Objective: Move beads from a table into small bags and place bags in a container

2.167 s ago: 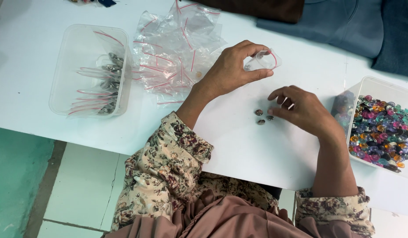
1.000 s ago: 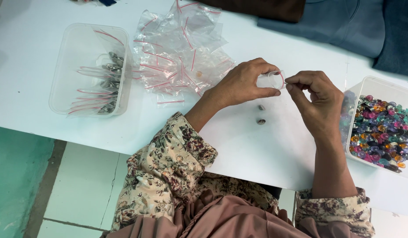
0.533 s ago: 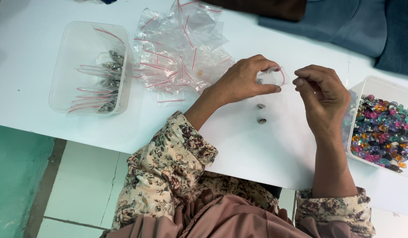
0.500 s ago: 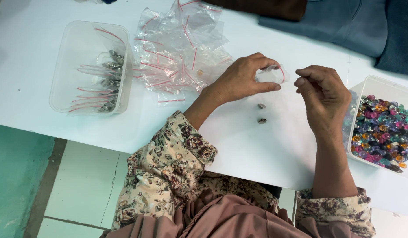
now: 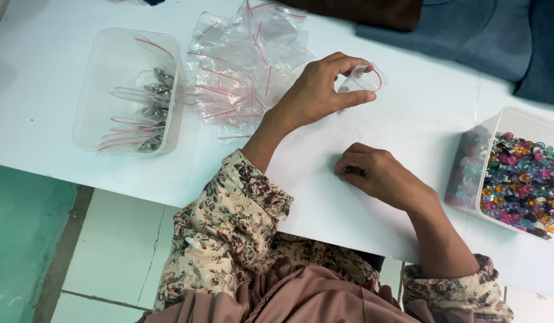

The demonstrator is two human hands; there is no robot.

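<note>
My left hand (image 5: 321, 90) holds a small clear zip bag (image 5: 365, 78) with a red seal strip, its mouth held open between thumb and fingers above the white table (image 5: 408, 125). My right hand (image 5: 375, 173) rests palm down on the table below the bag, fingers curled over small dark pieces (image 5: 351, 171) that are mostly hidden beneath them.
A heap of empty clear zip bags (image 5: 247, 60) lies left of my left hand. A clear tub (image 5: 130, 90) at far left holds filled bags. A clear tub (image 5: 522, 173) of colourful small pieces stands at the right edge. Dark fabric (image 5: 468, 30) lies at the back.
My right hand has dropped from the bag's mouth down to the table, onto the small dark pieces. My left hand has kept the bag, lifting it slightly.
</note>
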